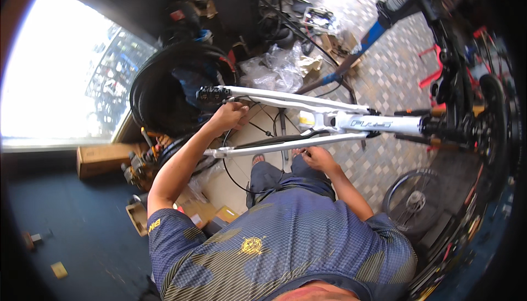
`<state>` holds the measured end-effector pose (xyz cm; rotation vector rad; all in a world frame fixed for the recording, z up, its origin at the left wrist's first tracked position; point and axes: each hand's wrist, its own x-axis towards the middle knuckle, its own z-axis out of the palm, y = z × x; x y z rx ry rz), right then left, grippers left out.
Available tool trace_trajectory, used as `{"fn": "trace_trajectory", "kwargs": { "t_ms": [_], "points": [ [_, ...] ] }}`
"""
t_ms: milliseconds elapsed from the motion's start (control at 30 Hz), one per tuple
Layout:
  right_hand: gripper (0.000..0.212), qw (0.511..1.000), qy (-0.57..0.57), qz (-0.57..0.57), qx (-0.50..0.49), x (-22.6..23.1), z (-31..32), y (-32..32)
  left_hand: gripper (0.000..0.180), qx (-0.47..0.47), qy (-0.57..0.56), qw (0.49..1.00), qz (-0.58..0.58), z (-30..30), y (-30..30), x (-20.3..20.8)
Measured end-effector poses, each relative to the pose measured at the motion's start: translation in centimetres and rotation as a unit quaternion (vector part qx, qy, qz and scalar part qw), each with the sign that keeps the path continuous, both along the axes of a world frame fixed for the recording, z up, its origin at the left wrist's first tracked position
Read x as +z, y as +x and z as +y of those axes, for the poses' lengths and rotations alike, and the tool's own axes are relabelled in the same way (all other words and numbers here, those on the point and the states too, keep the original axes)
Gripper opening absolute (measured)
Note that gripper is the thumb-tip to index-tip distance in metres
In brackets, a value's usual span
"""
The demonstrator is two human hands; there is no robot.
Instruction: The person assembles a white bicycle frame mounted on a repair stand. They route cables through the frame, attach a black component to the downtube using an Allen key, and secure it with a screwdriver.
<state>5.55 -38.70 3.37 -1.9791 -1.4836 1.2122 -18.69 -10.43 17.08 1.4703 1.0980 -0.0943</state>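
The white bike frame (394, 124) sits across in front of us, maybe so we can reach its forked end, our left hand (230, 116) curled there, right hand (320, 159) bunched nearer us, holding what we can't tell.

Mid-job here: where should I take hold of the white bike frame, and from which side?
The white bike frame looks best gripped mid-length on its near arm, coming from the person's side. That arm is slim, long and roughly straight, so fingers should wrap it easily, and the right hand appears just below it in view. The thick tube looks bulkier.
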Motion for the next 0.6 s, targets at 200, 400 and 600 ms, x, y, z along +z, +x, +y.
{"fn": "trace_trajectory", "kwargs": {
  "t_ms": [200, 400, 600],
  "points": [
    [0.02, 0.976, 0.099, -0.013, -0.192, 5.1, 1.0, -7.4, 0.034, -0.071, -0.079, 0.994, -0.017, 2.3, 2.2, -2.1],
    [0.015, 0.942, 0.13, 0.001, -0.308, 9.9, 3.7, -15.5, 0.03, -0.023, -0.162, 0.984, -0.066, 1.4, 0.9, -2.1],
    [0.014, 0.862, 0.285, -0.172, -0.381, 9.8, 7.3, -19.0, 0.032, -0.027, -0.265, 0.952, -0.152, 1.7, -3.0, -3.9]
  ]
}}
